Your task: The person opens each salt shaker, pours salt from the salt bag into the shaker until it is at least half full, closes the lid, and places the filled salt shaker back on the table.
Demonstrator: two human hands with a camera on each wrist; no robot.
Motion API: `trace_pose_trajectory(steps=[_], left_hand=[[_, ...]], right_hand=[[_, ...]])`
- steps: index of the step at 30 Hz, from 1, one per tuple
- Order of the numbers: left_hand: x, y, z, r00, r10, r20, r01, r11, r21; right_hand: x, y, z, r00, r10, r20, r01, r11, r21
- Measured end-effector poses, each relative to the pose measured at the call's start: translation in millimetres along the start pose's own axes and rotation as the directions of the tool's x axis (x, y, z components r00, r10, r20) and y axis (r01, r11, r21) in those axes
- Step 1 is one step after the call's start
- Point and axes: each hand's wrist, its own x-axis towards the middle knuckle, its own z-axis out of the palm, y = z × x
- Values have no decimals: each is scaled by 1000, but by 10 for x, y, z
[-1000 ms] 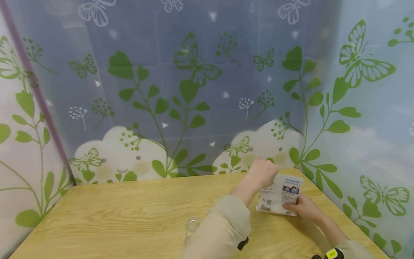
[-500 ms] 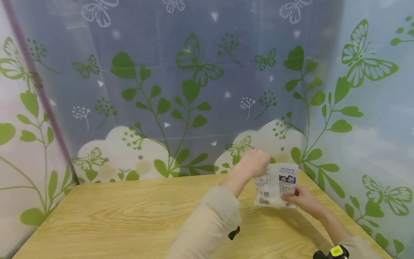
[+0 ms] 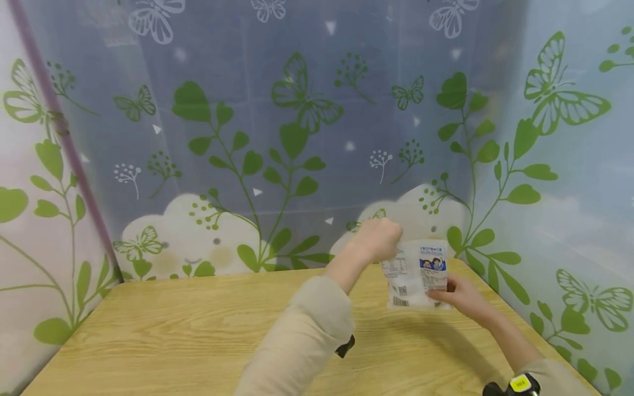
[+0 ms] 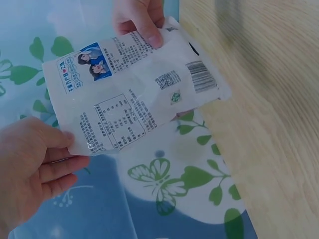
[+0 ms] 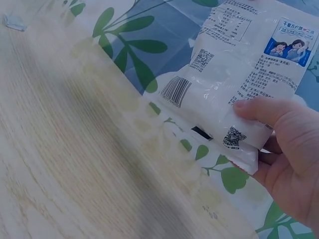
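A bag of salt (image 3: 413, 275), a white plastic packet with blue print and a barcode, is held up over the table between both hands. My left hand (image 3: 378, 239) pinches its upper left corner; in the left wrist view the thumb of that hand (image 4: 35, 167) lies on the printed side and the fingers go behind. My right hand (image 3: 468, 300) grips the lower right part, thumb across the print. In the right wrist view the bag (image 5: 219, 94) hangs tilted, and the right fingers are mostly hidden behind it.
Below the bag is the wooden table (image 3: 198, 324), with the bag's shadow on it. A curtain (image 3: 297, 137) with butterflies and leaves stands along the table's back and sides. A clear object (image 5: 14, 22) shows at the upper left of the right wrist view.
Both hands have lifted the bag of salt and carried it leftward, away from the table's right side. The left sleeve now covers the spot where a clear glass vessel showed earlier.
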Motion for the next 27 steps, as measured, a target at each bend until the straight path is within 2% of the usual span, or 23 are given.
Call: trace_pose_trajectory(steps=[9, 15, 22, 27], left_hand=[[-177, -132, -122, 999, -40, 29, 42, 997, -66], [-292, -251, -129, 998, -41, 47, 47, 991, -125], [-435, -424, -135, 997, -53, 57, 62, 983, -171], [-543, -552, -105, 997, -61, 55, 72, 973, -218]], right_hand=[[45, -131, 47, 1000, -10, 25, 10, 1000, 0], [71, -204, 130, 998, -40, 55, 39, 999, 22], [123, -316, 227, 996, -33, 89, 34, 999, -3], [161, -414, 275, 988, -42, 148, 40, 999, 14]])
